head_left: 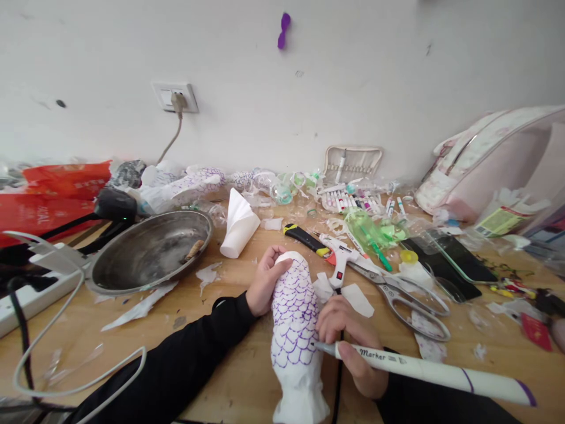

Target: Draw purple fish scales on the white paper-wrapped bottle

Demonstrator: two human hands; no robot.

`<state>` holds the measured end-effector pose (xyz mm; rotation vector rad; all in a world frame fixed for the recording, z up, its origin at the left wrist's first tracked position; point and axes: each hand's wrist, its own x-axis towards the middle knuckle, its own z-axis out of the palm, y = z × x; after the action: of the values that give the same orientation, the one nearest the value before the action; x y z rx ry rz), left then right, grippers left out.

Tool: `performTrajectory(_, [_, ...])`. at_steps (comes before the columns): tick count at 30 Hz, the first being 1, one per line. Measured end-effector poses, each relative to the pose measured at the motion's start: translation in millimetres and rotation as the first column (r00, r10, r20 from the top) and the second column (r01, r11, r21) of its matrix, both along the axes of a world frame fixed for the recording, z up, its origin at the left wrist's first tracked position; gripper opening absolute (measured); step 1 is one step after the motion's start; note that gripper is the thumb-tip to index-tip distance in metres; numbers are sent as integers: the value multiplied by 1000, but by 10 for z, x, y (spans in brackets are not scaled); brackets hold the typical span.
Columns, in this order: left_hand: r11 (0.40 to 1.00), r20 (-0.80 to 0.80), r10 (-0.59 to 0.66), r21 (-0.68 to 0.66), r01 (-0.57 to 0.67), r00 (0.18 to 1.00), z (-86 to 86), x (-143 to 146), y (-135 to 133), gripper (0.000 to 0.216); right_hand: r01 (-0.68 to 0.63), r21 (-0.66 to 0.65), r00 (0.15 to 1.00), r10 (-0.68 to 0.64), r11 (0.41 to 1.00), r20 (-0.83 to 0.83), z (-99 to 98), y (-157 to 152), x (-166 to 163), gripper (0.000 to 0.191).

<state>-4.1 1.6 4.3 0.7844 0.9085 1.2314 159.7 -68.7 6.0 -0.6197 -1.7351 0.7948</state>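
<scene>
A white paper-covered fish shape [295,318] stands lengthwise before me, its upper part covered in purple scale outlines and its lower end plain white. My left hand [266,281] grips its top left side, thumb lying over the front. In my right hand [353,338] is a white marker [424,368] with purple bands. Its grey-collared tip meets the right edge of the drawn scales. Beyond my right hand lie a white hot glue gun [342,259] and large grey-handled scissors [401,294].
To the left are a metal bowl [150,250], a power strip [39,288] and a looping white cable [79,388]. A rolled tissue [238,227] and a yellow-black utility knife [304,238] lie farther back. Markers [348,200], phones [463,256] and a pink bag [489,159] fill the right.
</scene>
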Motion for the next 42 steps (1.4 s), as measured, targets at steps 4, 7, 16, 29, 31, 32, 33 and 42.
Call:
performTrajectory(4, [999,-86,25,50,-21,996,-24,-27,44,31,-18,-21,999,19,1000,32,-15,4,12,26])
performTrajectory(7, [991,-263,67,132,-32,963,-18,-71,93,24,-28,-16,998,29,999,50,5,4,4,25])
performTrajectory(16, [994,-420,-10,92,53,908,3,-96,115,33,-51,79,995,45,996,86,127,-14,-61,27])
performTrajectory(29, [998,-345,-5,51,24,939,-25,-69,86,33,14,115,987,-32,993,160,136,-54,-86,14])
performTrajectory(31, [998,-352,-2,59,25,936,-34,-70,90,33,17,122,987,-37,992,158,130,-48,-88,11])
performTrajectory(32, [998,-357,1,64,24,934,-38,-71,92,33,18,128,987,-38,992,156,127,-45,-88,10])
performTrajectory(33, [997,-361,4,68,22,932,-42,-72,94,33,20,132,987,-41,991,154,124,-41,-88,9])
performTrajectory(42, [997,-388,5,67,23,922,-38,-74,91,33,62,112,978,-82,992,189,117,-23,-59,6])
